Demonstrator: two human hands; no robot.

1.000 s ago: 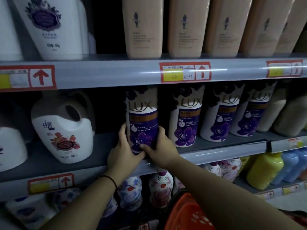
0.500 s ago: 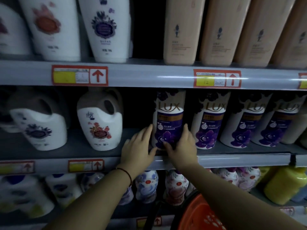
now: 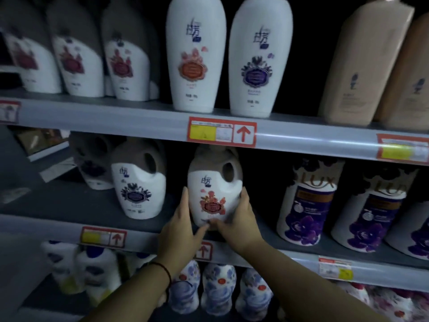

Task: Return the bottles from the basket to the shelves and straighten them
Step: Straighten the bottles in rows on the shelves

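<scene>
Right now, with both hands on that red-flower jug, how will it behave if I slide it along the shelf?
The red-flower jug looks like rigid, smooth plastic, so it should slide without flexing. Its broad base probably resists tipping. It is likely heavy if full, so pushing low, where the left hand and right hand grip, seems wise.

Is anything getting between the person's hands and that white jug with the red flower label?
Nothing visible. The left hand and right hand both press directly on the sides of the white handled jug with the red flower label, which stands on the grey metal middle shelf.
</scene>
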